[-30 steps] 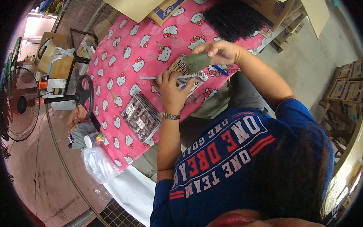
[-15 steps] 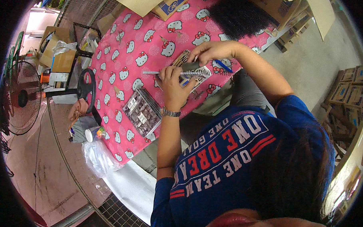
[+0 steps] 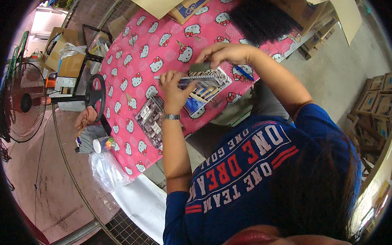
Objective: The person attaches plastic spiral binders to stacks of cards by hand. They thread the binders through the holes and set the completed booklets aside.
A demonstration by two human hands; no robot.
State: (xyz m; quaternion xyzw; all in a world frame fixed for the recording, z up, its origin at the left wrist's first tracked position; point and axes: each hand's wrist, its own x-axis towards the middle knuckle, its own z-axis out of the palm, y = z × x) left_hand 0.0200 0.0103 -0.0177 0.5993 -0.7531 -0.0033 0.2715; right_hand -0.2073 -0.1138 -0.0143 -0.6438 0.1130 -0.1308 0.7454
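Note:
A spiral notebook (image 3: 207, 91) with a photo-printed cover lies on the pink table in front of me, with a pale, narrow strip (image 3: 194, 77) along its far side. My left hand (image 3: 174, 86) grips the notebook's left end, thumb on the near side and fingers bent over the far side. Between the fingers of my right hand (image 3: 226, 54) is a small dark grey-green block (image 3: 202, 67), held at the strip's far edge. A second notebook (image 3: 149, 122), greyish, lies left of my left wrist. To the right is a blue pen (image 3: 244, 72).
Black wiry strands (image 3: 261, 21) are heaped at the far right beside a cardboard box (image 3: 302, 8). Another box (image 3: 194, 8) stands at the far edge. A white-lidded jar (image 3: 102, 144) and a clear plastic bag (image 3: 109, 171) sit at the left edge, near a fan (image 3: 24, 102).
My left hand has moved left along the notebook. The right hand has shifted slightly left and away with the block. More of the notebook's printed cover shows between them.

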